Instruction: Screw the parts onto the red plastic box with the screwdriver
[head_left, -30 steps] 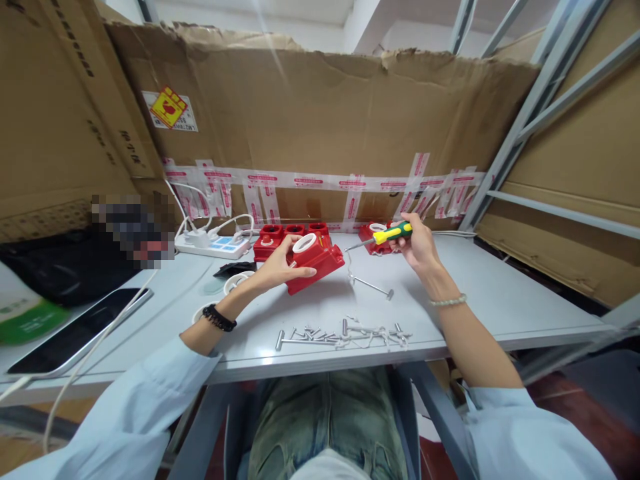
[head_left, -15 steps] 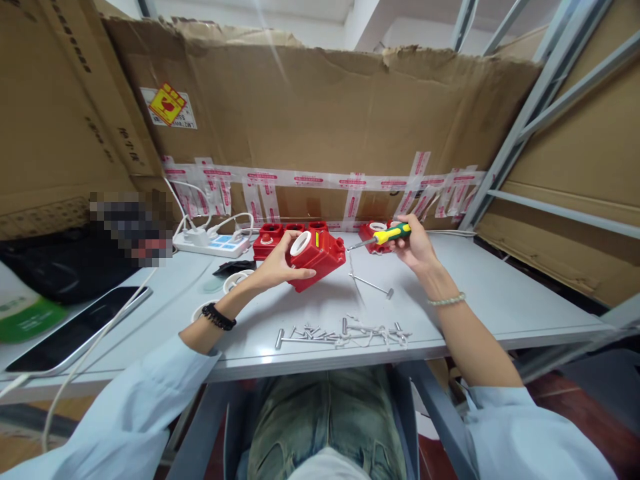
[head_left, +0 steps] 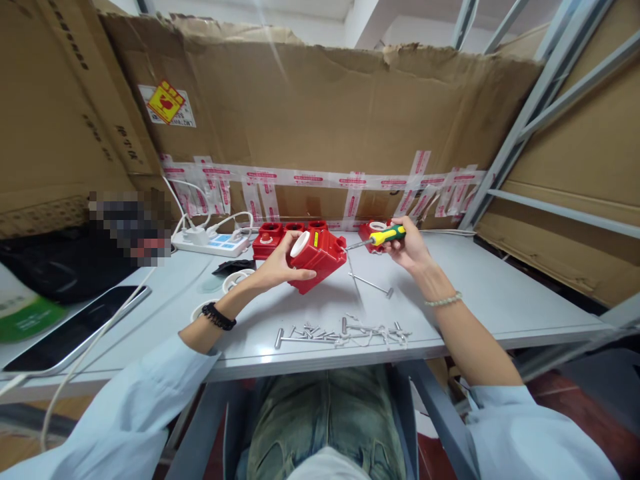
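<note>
My left hand (head_left: 281, 265) grips a red plastic housing (head_left: 320, 261) with a white ring on its near-left face, tilted above the table. Wrapped around the green and yellow handle of a screwdriver (head_left: 387, 235) is my right hand (head_left: 411, 248). The screwdriver's shaft points left, and its tip is at the right end of the red housing, by a small lug; exact contact is too small to make out. Below them on the table lies a metal T-shaped rod (head_left: 371, 285). Nearer the front edge is a pile of small metal T-rods and white cords (head_left: 345, 333).
Behind the hands stand more red housings (head_left: 267, 241) and another red unit (head_left: 369, 230). At left are a white power strip (head_left: 215, 245), white rings (head_left: 235, 281), a black pouch (head_left: 234, 267) and a phone (head_left: 75, 327). A cardboard wall (head_left: 320, 113) closes the back.
My right hand has moved slightly left with the screwdriver, bringing its tip to the right end of the red housing. My left hand and the housing have barely moved.
</note>
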`<state>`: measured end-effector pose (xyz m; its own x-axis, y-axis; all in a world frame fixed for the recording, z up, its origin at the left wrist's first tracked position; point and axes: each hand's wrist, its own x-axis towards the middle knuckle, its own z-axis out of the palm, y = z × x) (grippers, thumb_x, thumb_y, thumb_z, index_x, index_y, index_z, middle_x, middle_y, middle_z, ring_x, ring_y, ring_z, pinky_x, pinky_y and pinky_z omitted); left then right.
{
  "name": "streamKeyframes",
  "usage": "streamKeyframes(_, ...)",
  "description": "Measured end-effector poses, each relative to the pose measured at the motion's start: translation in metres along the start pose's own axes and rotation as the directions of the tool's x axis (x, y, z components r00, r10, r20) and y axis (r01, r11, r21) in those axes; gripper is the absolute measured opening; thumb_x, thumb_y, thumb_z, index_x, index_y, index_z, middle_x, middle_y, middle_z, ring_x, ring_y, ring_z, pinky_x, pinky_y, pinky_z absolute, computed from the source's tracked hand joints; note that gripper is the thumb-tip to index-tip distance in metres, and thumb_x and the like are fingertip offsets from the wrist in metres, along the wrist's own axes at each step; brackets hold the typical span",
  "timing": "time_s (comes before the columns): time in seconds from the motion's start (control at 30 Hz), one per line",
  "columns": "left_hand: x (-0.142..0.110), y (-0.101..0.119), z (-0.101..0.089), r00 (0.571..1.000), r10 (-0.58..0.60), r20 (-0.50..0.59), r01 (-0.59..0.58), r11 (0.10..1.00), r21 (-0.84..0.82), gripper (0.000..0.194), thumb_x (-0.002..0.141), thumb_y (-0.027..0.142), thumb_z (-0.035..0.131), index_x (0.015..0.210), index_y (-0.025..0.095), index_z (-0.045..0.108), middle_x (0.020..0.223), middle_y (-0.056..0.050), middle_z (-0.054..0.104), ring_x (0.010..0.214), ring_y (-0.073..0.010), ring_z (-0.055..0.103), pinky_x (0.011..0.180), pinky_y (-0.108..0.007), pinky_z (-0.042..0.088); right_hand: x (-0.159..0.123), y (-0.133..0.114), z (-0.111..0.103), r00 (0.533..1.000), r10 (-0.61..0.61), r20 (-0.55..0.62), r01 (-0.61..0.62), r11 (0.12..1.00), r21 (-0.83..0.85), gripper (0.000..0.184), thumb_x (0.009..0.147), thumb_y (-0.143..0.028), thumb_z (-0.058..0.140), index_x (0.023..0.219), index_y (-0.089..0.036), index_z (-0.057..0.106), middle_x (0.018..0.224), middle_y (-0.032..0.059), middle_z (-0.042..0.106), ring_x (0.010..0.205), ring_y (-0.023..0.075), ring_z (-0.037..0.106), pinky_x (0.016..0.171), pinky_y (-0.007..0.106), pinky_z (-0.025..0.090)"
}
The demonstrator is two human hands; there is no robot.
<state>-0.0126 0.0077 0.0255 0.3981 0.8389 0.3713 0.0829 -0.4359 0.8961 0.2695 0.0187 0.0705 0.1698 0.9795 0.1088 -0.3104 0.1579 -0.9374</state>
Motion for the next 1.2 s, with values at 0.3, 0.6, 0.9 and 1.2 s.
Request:
streamKeyframes(0.3,-0.001,-0.001,0.000,1.000,0.013,-0.004,-0.013,1.000,-0.003,0.072,0.056,0.035,0.086,0.112,0.024,0.042,0.114,-0.006,0.059,0.104,-0.0258,0.062,0.087,-0.038,0.050,-0.003,-0.002,0.003,0.994,0.107,-0.004,-0.107,0.990,0.090,0.031,0.085,-0.023,0.048,0.054,-0.021,0.046,0.029,-0.0048,0.039,0.028,0.0085,0.040,0.031,0.017,0.037)
streamKeyframes(0.6,-0.001,-0.001,-0.005,0.994,-0.105,0.032,0.102,0.989,0.103,0.072,0.057,0.037,0.084,0.112,0.022,0.041,0.107,-0.005,0.061,0.097,-0.0257,0.062,0.084,-0.039,0.049,-0.003,-0.001,0.002,0.999,-0.017,-0.034,0.013,0.993,-0.115,0.029,0.085,-0.020,0.044,0.057,-0.020,0.049,0.032,-0.0037,0.043,0.029,0.0108,0.044,0.033,0.020,0.039)
streamKeyframes(0.9,0.000,-0.007,-0.011,0.990,-0.116,0.074,0.079,0.920,0.383,0.063,0.058,0.038,0.081,0.106,0.020,0.045,0.106,-0.004,0.057,0.099,-0.0257,0.057,0.093,-0.042,0.043,-0.001,0.011,0.001,0.998,0.018,0.055,-0.004,0.973,-0.231,0.025,0.080,-0.024,0.054,0.056,-0.017,0.052,0.031,-0.0020,0.044,0.032,0.0132,0.049,0.035,0.022,0.041)
streamKeyframes(1.2,0.000,-0.005,-0.010,0.978,-0.141,0.152,0.048,0.868,0.495,0.067,0.058,0.039,0.080,0.110,0.020,0.041,0.112,-0.007,0.056,0.102,-0.0271,0.057,0.089,-0.040,0.044,-0.001,0.005,0.000,0.996,-0.083,-0.014,0.076,0.961,-0.265,0.020,0.076,-0.030,0.055,0.059,-0.019,0.053,0.033,-0.0055,0.041,0.032,0.0118,0.046,0.035,0.022,0.037)
